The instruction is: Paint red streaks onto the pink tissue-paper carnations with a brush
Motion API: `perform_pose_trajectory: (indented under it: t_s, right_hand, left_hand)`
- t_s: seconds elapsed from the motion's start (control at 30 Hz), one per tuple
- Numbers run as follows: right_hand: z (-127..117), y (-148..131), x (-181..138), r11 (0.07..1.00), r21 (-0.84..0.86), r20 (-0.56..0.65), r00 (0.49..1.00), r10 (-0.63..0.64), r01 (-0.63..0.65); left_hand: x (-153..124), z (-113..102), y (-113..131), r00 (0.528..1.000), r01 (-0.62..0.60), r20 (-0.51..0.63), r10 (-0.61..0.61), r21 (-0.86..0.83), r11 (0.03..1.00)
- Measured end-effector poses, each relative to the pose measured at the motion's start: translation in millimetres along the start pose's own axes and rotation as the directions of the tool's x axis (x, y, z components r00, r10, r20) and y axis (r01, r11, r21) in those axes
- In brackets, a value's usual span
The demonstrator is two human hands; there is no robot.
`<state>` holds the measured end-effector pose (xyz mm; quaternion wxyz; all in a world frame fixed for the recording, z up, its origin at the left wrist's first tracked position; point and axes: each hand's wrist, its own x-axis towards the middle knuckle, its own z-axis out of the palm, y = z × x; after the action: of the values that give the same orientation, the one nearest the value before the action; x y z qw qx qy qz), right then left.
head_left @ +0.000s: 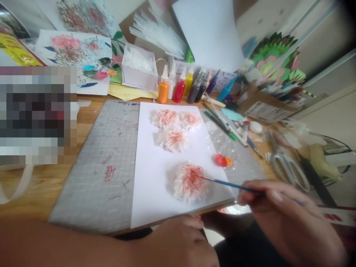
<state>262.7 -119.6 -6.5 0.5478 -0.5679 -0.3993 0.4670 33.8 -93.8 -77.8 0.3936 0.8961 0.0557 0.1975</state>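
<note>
My right hand [289,211] pinches a thin blue paintbrush [233,184]. The brush tip touches the centre of a white ruffled flower [189,189] with red-orange strokes on its middle. This flower lies near the front of a white sheet of paper [150,185]. Three similar flowers sit farther back on the sheet: one at left [166,118], one at right [190,119] and one below them [174,139]. My left hand [180,241] is by the front edge, its fingers curled; whatever they may hold is hidden. Red paint [221,160] and orange paint [229,161] lie on clear plastic right of the sheet.
A grey cutting mat [91,167] lies under the paper. Paint bottles [178,89] and a white box [140,68] stand behind. Pens [222,124] and scissors [289,168] lie at right, near a cardboard box of tools [269,105]. A blurred patch covers the left.
</note>
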Motion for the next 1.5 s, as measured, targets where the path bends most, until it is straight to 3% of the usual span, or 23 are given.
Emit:
perform_pose_trajectory:
  t_s: [0.17, 0.5, 0.77, 1.1, 1.5]
  right_hand:
    - [13, 14, -6, 0.948, 0.162, -0.045, 0.958, 0.284, -0.274]
    - [18, 17, -6, 0.898, 0.129, -0.014, 0.905, 0.425, -0.419]
    - [20, 18, -2, 0.905, 0.152, -0.083, 0.908, 0.411, -0.396]
    - [19, 15, -4, 0.866, 0.122, -0.078, 0.865, 0.495, -0.484]
    - [25, 14, 4, 0.937, 0.081, -0.207, 0.914, 0.349, -0.340]
  left_hand:
    - [1, 3, 1, 1.000, 0.025, 0.016, -0.025, 0.003, 1.000]
    - [5, 3, -1, 0.991, -0.061, 0.128, 0.049, 0.094, 0.994]
    - [3, 2, 1, 0.997, 0.001, 0.081, -0.004, 0.045, 0.999]
    - [0, 7, -3, 0.998, -0.006, 0.058, 0.005, 0.031, 0.999]
    - [1, 5, -2, 0.994, -0.033, 0.105, 0.030, 0.032, 0.999]
